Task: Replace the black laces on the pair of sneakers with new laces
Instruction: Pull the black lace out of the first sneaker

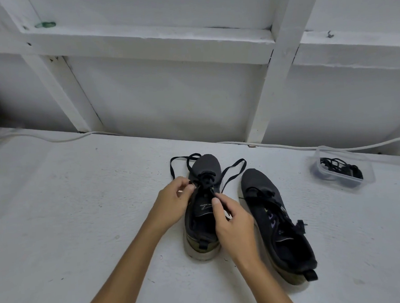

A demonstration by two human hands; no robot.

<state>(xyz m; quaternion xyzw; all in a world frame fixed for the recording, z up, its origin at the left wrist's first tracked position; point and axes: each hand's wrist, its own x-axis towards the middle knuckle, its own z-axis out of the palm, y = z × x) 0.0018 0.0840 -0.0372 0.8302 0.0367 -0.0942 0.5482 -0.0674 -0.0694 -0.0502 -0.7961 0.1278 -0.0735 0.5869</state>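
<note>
Two dark sneakers stand on the white surface, toes pointing away from me. The left sneaker (202, 223) has its tongue exposed and a black lace (233, 171) threaded only near the toe, with loose ends looping out on both sides. My left hand (174, 202) pinches the lace at the sneaker's left eyelets. My right hand (231, 222) pinches the lace over the tongue on the right side. The right sneaker (277, 224) lies beside it, still laced in black.
A clear plastic container (343, 168) holding a bundle of black laces sits at the right, near the wall. A white cable (53, 139) runs along the base of the white panelled wall. A dark blurred object shows at the far left edge.
</note>
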